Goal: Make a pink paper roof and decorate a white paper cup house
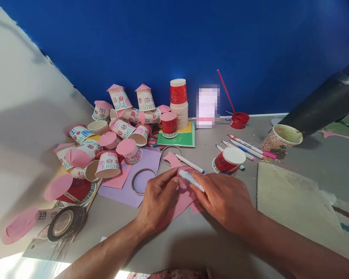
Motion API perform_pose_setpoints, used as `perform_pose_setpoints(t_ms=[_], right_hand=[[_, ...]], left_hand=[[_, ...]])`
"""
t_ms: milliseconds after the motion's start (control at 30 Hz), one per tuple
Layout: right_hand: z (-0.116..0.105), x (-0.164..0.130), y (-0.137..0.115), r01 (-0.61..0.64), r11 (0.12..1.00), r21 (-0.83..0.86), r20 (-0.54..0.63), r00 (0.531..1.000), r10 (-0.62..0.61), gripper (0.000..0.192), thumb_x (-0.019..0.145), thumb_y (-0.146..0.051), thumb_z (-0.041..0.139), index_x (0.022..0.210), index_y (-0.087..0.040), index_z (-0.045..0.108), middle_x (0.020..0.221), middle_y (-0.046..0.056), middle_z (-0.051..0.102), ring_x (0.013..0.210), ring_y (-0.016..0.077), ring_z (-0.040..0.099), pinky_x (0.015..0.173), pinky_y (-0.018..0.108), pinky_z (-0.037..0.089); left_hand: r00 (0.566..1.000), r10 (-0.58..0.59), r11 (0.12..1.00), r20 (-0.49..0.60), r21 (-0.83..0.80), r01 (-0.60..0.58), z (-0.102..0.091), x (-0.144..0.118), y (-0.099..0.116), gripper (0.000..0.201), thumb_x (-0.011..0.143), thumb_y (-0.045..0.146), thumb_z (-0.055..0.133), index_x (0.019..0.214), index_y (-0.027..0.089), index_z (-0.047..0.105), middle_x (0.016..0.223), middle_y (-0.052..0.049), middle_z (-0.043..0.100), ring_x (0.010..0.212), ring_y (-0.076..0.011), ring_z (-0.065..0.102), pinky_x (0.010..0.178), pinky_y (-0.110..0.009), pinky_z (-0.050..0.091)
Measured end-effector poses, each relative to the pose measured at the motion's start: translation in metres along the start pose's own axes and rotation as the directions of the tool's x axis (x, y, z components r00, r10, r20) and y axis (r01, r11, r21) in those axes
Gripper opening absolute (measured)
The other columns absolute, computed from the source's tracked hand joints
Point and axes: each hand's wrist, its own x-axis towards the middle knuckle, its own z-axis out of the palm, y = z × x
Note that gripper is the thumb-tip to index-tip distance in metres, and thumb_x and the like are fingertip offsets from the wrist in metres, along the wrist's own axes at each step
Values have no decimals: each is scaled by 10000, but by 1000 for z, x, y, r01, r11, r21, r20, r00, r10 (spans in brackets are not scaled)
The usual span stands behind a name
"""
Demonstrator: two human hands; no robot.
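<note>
My right hand [225, 199] is closed around a white tube with blue print [189, 179]; its near end is hidden in my fingers. Under the tube lies a strip of pink paper [184, 199], where a thin dark round outline shows partly; I cannot tell if it is drawn or a ring. My left hand [159, 197] pinches the pink paper at this outline, fingertips close to the tube's end. Just beyond my right hand a red-and-white paper cup [229, 159] stands upside down. A white marker with a blue end [189, 163] lies behind my fingers.
At left are piled several decorated paper cups [107, 164] with pink paper tops. A tape roll [144, 181] rests on purple paper [122, 195]. Behind stand stacked cups [178, 93]. Several markers [246, 149], a patterned cup [282, 137] and a pale cloth [296, 205] are at right.
</note>
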Motion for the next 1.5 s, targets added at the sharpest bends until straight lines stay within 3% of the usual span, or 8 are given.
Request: perform_pose_setpoints(t_ms=[200,433,667,833,1133,1267,1433,1500], right_hand=[[0,-2,-2,52,998,28,28,998,-52,211,1035,-256,607,1187,-138,695,660,-13,698,594,156,663,611,354,354],[-1,-1,-4,1,1000,11,-40,999,0,184,1008,-255,661,1145,-148,721,589,-41,688,512,129,646,588,343,339],[-3,3,-2,7,999,42,-37,999,-5,181,1049,-241,583,1023,-142,734,604,-24,698,521,145,662,591,344,335],[-3,1,-3,29,997,70,9,1000,-30,211,1063,-241,542,1052,-137,726,612,-18,687,540,154,662,606,345,340],[-1,-1,-3,-45,998,37,-8,999,46,153,1023,-268,614,1050,-174,731,611,-29,723,530,147,675,589,337,344],[0,-1,0,-26,998,55,25,999,24,182,1048,-271,576,1052,-168,725,655,-9,741,563,146,684,594,336,350],[0,-3,-1,19,994,107,50,998,-24,159,1049,-247,578,1079,-156,704,709,5,750,626,150,699,624,332,368],[0,-3,-2,23,995,94,44,999,-27,160,1046,-251,580,1076,-155,705,681,-4,735,603,151,687,620,334,361]], left_hand=[[998,-13,1000,66,-7,13,-3,6,0,351,964,397,605,1098,178,845,754,-31,771,728,-187,654,676,-254,517],[999,-27,997,-41,71,29,1,1,-7,303,941,376,634,967,169,854,825,-26,802,733,-176,654,652,-231,503],[997,-41,999,64,6,41,-3,3,1,283,928,370,642,1028,180,827,885,-21,781,833,-196,662,744,-245,507],[995,-54,997,83,62,49,-3,4,5,351,967,400,582,821,160,794,683,12,675,657,-135,510,593,-217,391],[1000,-22,992,3,122,22,2,-3,-10,356,984,378,549,1045,179,838,617,20,613,555,-127,439,542,-233,382],[1000,-23,996,-2,85,23,-1,0,0,316,919,317,619,1122,198,830,788,-3,728,690,-154,568,652,-235,460],[993,-113,992,25,62,111,-3,5,11,328,909,371,615,803,146,828,593,13,600,582,-127,462,532,-230,370],[995,-97,994,23,50,96,-1,5,8,331,915,376,621,786,149,824,593,18,598,590,-125,460,529,-225,375]])
